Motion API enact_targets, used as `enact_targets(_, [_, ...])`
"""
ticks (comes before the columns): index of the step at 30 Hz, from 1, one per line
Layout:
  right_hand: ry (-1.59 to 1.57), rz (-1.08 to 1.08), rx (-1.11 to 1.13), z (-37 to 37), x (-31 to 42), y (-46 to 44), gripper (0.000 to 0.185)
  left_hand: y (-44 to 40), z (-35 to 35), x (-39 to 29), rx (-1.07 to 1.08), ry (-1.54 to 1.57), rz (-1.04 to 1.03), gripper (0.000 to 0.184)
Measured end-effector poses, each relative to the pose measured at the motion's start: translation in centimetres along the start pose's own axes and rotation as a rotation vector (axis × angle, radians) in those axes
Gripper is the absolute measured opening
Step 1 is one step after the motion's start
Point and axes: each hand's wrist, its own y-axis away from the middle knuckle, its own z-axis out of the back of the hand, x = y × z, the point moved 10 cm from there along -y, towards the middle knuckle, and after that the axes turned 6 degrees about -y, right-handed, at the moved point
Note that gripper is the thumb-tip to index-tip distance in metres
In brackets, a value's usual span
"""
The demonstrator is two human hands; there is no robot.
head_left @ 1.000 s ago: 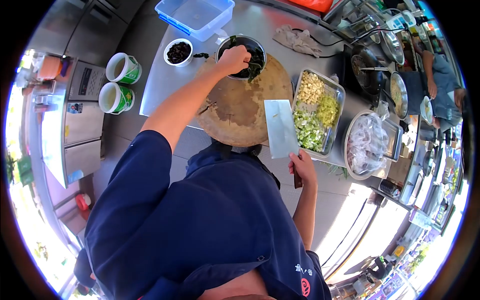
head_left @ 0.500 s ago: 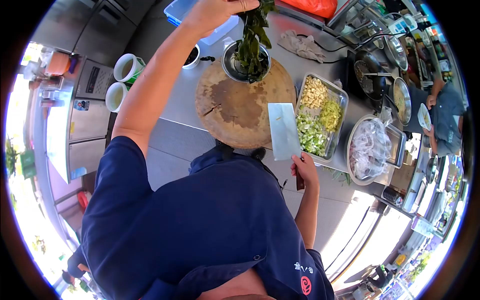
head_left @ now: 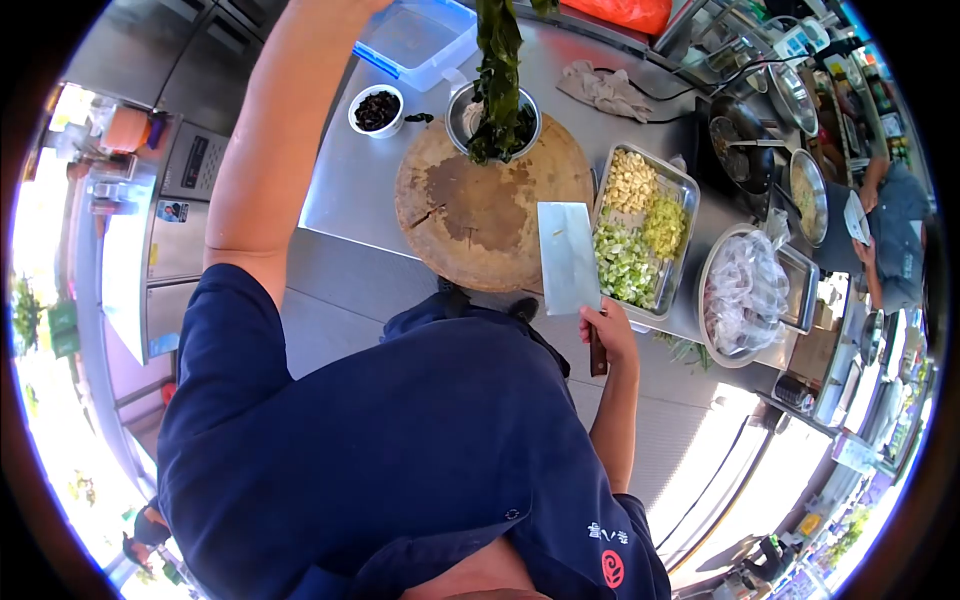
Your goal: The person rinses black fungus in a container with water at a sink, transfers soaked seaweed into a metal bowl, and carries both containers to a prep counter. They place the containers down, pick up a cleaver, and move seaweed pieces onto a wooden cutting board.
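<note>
Long dark green strips of seaweed [head_left: 498, 70] hang from the top edge, their lower ends in a metal bowl [head_left: 463, 112]. My left forearm [head_left: 255, 130] reaches up past the top edge, where the fingers holding the seaweed are cut off from view. My right hand [head_left: 614, 330] is closed round the brown handle of a cleaver [head_left: 568, 258]. The cleaver's broad blade points away from me, between the round wooden chopping board [head_left: 480, 225] and a metal tray [head_left: 678, 245]. The bowl stands at the board's far edge.
The tray holds chopped garlic and green pieces. A white tub [head_left: 393, 123] of dark food and a blue-rimmed plastic box [head_left: 420, 75] stand on the left. Bagged food fills a basin [head_left: 712, 320] at right, near a wok [head_left: 735, 160]. Another person [head_left: 895, 230] stands far right.
My left arm has risen, lifting the seaweed higher over the bowl, and the hand has passed out of the top edge. The cleaver stays in nearly the same place.
</note>
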Motion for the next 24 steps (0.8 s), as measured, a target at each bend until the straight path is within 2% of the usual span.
enact_targets(3, [-0.050, -0.011, 0.037, -0.1, -0.4, -0.1, 0.016, 1.4, -1.4, 0.2, 0.092, 0.014, -0.033, 0.005])
enact_targets(4, [-0.063, -0.001, 0.040, -0.1, -0.4, -0.2, 0.016, 2.6, -2.6, 2.2, 0.113, -0.056, 0.031, 0.002])
enact_targets(7, [-0.083, 0.008, 0.044, 0.1, -0.4, -0.2, 0.015, 8.4, -5.3, 10.9, 0.251, -0.188, 0.283, 0.015])
enact_targets(8, [-0.093, 0.014, 0.045, 0.0, -0.2, -0.2, 0.015, 8.4, -5.0, 9.9, 0.239, -0.216, 0.146, 0.021])
enact_targets(9, [-0.085, 0.023, 0.045, -0.1, 0.2, 0.1, 0.015, 11.0, -6.5, 12.0, 0.297, -0.301, 0.273, 0.022])
enact_targets(10, [-0.086, 0.016, 0.046, -0.2, 0.2, 0.1, 0.015, 14.0, -7.5, 14.8, 0.332, -0.296, 0.359, 0.021])
enact_targets(12, [-0.077, 0.088, 0.035, 0.0, 1.0, 0.5, 0.015, 19.4, -9.2, 18.7, 0.302, -0.329, 0.385, 0.015])
enact_targets(13, [-0.074, 0.099, 0.022, -0.1, 1.5, 1.1, 0.015, 22.5, -9.3, 23.0, 0.251, -0.298, 0.448, 0.014])
enact_targets(14, [-0.073, 0.085, 0.018, 0.1, 1.4, 1.5, 0.015, 24.3, -10.1, 24.1, 0.238, -0.341, 0.408, 0.012])
enact_targets(16, [-0.055, 0.119, -0.018, 0.8, 1.6, 2.2, 0.017, 27.9, -11.9, 28.4, 0.218, -0.356, 0.457, 0.014])
enact_targets(18, [-0.025, 0.127, -0.059, 1.3, 1.8, 3.4, 0.015, 29.3, -13.7, 29.4, 0.206, -0.579, 0.297, 0.015])
enact_targets(19, [0.020, 0.146, -0.108, 2.0, 1.7, 3.7, 0.014, 30.5, -14.9, 31.6, 0.345, -0.639, 0.410, 0.031])
enact_targets(20, [0.065, 0.166, -0.154, 2.5, 1.7, 4.0, 0.013, 31.4, -15.5, 32.5, 0.348, -0.634, 0.418, 0.031])
enact_targets(22, [0.042, 0.175, -0.182, 2.3, 2.0, 5.2, 0.011, 32.6, -17.4, 33.0, 0.439, -0.761, 0.252, 0.049])
enact_targets(23, [0.076, 0.196, -0.210, 2.4, 2.2, 5.6, 0.010, 33.7, -17.8, 34.8, 0.611, -0.790, 0.303, 0.076])
enact_targets(24, [0.108, 0.213, -0.239, 2.3, 2.2, 6.2, 0.009, 34.1, -17.0, 34.4, 0.624, -0.788, 0.305, 0.076])
